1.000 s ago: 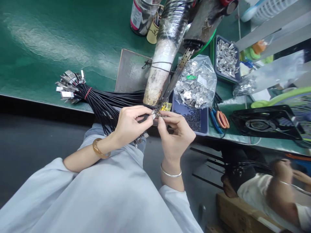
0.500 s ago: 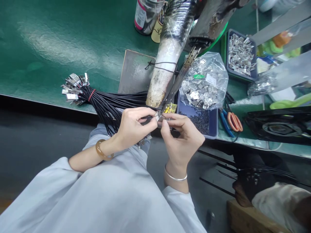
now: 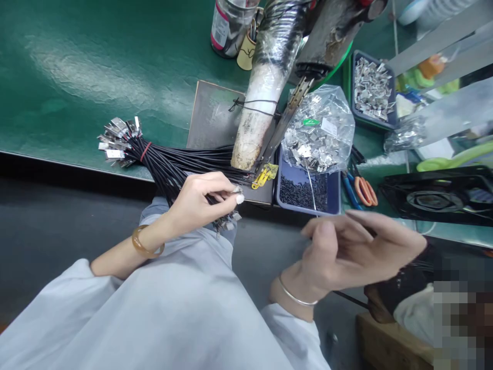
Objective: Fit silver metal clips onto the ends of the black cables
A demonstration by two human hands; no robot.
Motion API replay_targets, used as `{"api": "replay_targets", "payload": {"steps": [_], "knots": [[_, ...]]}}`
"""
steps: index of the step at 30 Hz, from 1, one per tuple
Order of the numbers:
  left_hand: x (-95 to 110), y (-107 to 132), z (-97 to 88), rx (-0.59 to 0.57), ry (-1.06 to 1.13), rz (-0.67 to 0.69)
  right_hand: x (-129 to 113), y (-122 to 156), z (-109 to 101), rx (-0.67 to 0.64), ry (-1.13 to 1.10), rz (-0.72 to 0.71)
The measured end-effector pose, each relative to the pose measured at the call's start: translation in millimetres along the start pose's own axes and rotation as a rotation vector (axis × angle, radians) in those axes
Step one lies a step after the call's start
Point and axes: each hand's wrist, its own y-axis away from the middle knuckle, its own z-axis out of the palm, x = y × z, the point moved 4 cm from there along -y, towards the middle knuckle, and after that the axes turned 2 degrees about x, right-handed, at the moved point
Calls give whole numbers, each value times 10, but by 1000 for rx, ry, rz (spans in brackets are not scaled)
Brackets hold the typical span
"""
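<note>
My left hand [image 3: 206, 198] is closed in a pinch on the metal connector [image 3: 238, 190] of a black cable, just in front of the bench edge. Beyond its fingers, a slim metal bar [image 3: 279, 134] slants down from a dark, soot-stained holder. Off to the right, my right hand [image 3: 358, 252] is blurred, its fingers curled with a thin silvery wire [image 3: 311, 189] sticking up from them. That wire crosses a blue tray [image 3: 283, 203] of small black pieces. A bundle of black cables [image 3: 173, 159] with metal ends lies beside my left hand, tied with a red band.
A clear bag of metal shells [image 3: 318, 133] rests behind the blue tray, and another tray of shells [image 3: 373, 90] stands farther back. Orange-handled pliers [image 3: 365, 191] and a black fan [image 3: 439, 200] lie at right. A white pipe [image 3: 256, 113] leans over a grey board [image 3: 211, 115].
My hands have come apart. The right one has swung right and toward me with the silvery wire, while the left has drawn back slightly from the metal bar's tip with the connector.
</note>
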Motion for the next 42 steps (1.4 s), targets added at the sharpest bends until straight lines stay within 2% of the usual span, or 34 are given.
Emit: {"api": "replay_targets", "payload": {"steps": [2,4,5,7,10,14,17,21,23,26,29,31,36,39,42], "knots": [[-28,5,-54,31,-24,25,92,-133,-36,-77,92,68],[-48,-13,-70,36,-191,102,279,-293,-2,-255,218,144],[-61,-31,-60,21,-308,148,387,-386,5,-277,283,143],[-102,-81,-10,-53,-544,212,607,-584,24,-231,427,92],[-155,-156,70,-159,-768,261,877,-834,139,-188,565,-18],[-143,-199,112,-166,-864,288,1030,-992,347,-333,593,-59],[-130,-181,118,-167,-845,279,1020,-984,365,-398,563,13],[-149,-133,98,-164,-761,259,996,-858,282,-465,369,148],[-164,-112,80,-143,-702,266,991,-790,245,-474,325,165],[-167,-89,50,-68,-621,319,950,-721,227,-468,378,79],[-142,-73,29,10,-551,377,874,-687,250,-481,546,-62],[-130,-69,29,23,-522,369,825,-679,274,-493,661,-140],[-90,-62,43,-14,-470,343,753,-684,328,-520,760,-229],[-56,-70,36,-77,-379,354,757,-684,360,-531,796,-260],[-26,-96,13,-118,-285,330,811,-696,380,-492,798,-253]]}}
